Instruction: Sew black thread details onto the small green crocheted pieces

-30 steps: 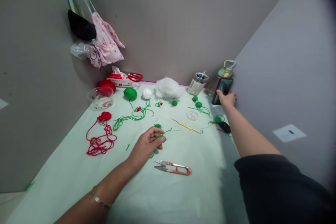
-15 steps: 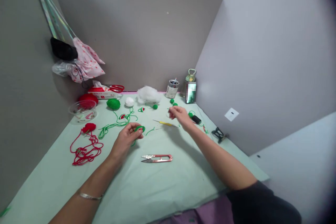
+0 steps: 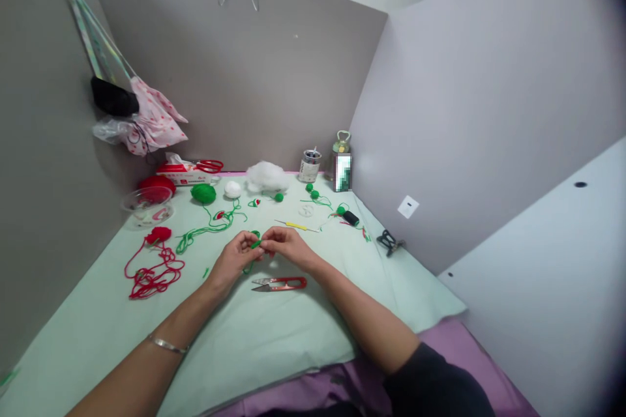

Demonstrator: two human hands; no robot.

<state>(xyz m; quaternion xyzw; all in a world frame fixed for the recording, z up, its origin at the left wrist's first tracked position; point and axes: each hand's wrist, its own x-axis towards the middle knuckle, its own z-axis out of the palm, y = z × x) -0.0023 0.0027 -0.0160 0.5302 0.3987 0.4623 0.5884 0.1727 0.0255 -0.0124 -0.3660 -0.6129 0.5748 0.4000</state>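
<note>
My left hand (image 3: 237, 255) is closed round a small green crochet piece (image 3: 257, 244), with green yarn trailing below its fingers. My right hand (image 3: 289, 246) meets it there, thumb and fingertips pinched at the piece's right edge. Whether a needle is also in that pinch is hidden. Just below the hands lie thread snips (image 3: 280, 284) with orange-red handles, blades pointing left. A yellow-handled crochet hook (image 3: 296, 226) rests beyond the right hand. Behind the hands is a small red, white and green crochet piece (image 3: 255, 202).
Red yarn (image 3: 156, 273) lies tangled at left, near loose green yarn (image 3: 195, 234). At the back stand a green yarn ball (image 3: 203, 193), white stuffing (image 3: 267, 177), a tin of pens (image 3: 310, 167) and a phone (image 3: 343, 173). A black thread spool (image 3: 351, 217) sits at right.
My right hand has come back from the far right, down and left to the crochet piece in my left hand. The camera view has shifted slightly to the right.
</note>
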